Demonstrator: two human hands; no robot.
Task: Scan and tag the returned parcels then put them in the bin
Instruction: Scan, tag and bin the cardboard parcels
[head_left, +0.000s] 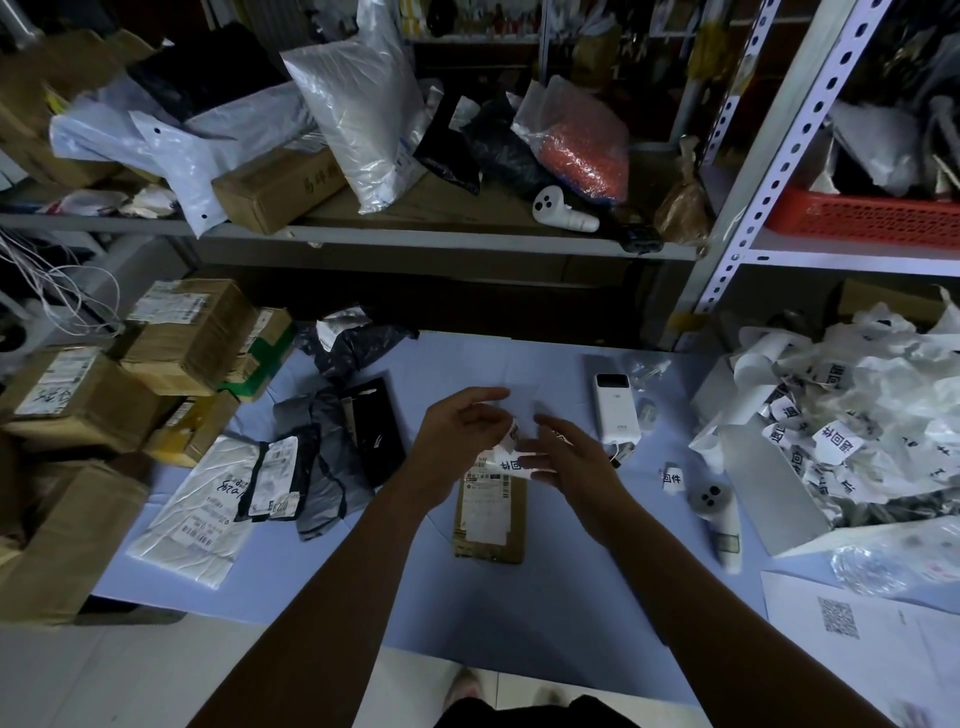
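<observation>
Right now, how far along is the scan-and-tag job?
Done: a heap of peeled tag backings suggests earlier tagging. In hand: the left hand pinches a return tag over the brown parcel, the right hand touching it; the scanner lies aside. Left: sticking it, binning, then the mailers and boxes at left.

A parcel depot's sorting room: metal shelving (748, 171) heaped with mailer bags (363, 114), stacked labelled cartons (192, 332), a handheld scanner (719, 514) and printed tags (836, 441) beside the surface (519, 613).
</observation>
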